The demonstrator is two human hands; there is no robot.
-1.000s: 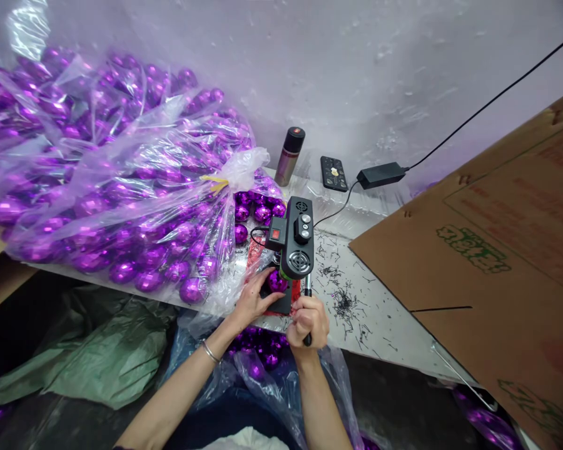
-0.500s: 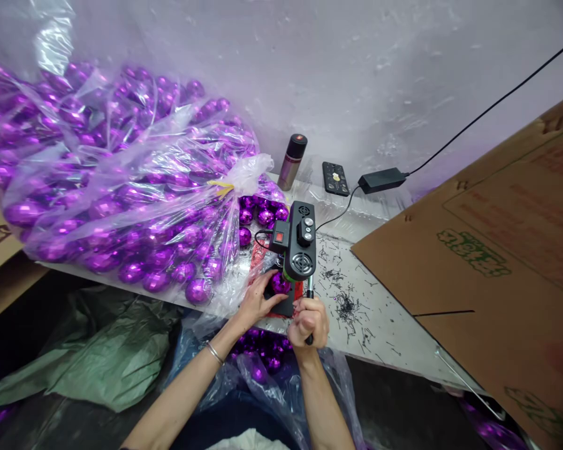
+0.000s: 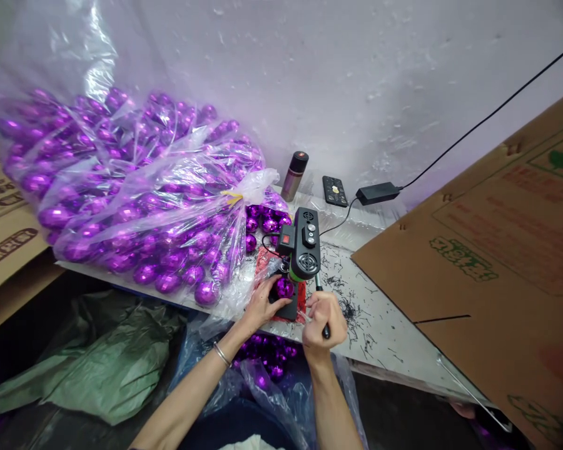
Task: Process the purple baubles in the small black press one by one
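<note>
A shiny purple ball ornament (image 3: 284, 287) sits under the head of a small black hand press (image 3: 306, 242), near its dark base plate (image 3: 288, 310). My left hand (image 3: 261, 305) grips this ball from the left, thumb and fingers around it. Wrapped in a fist, my right hand (image 3: 325, 317) holds the press's lever (image 3: 326, 331), whose black end pokes out below the fingers. Red material (image 3: 302, 300) shows under the base. Several more purple balls (image 3: 268, 225) lie behind the press. The contact between press head and ball is hidden from above.
A big clear bag of purple balls (image 3: 145, 206) fills the left of the table. Behind stand a spray can (image 3: 294, 176), a phone (image 3: 334, 190) and a corded adapter (image 3: 378, 194). Small dark pins (image 3: 349, 309) litter the right side, beside a large cardboard box (image 3: 488, 250). More balls (image 3: 267, 356) lie in plastic below the edge.
My right hand has shifted right with the lever, away from the press base. My left hand stays on the ball. The whole view has moved slightly.
</note>
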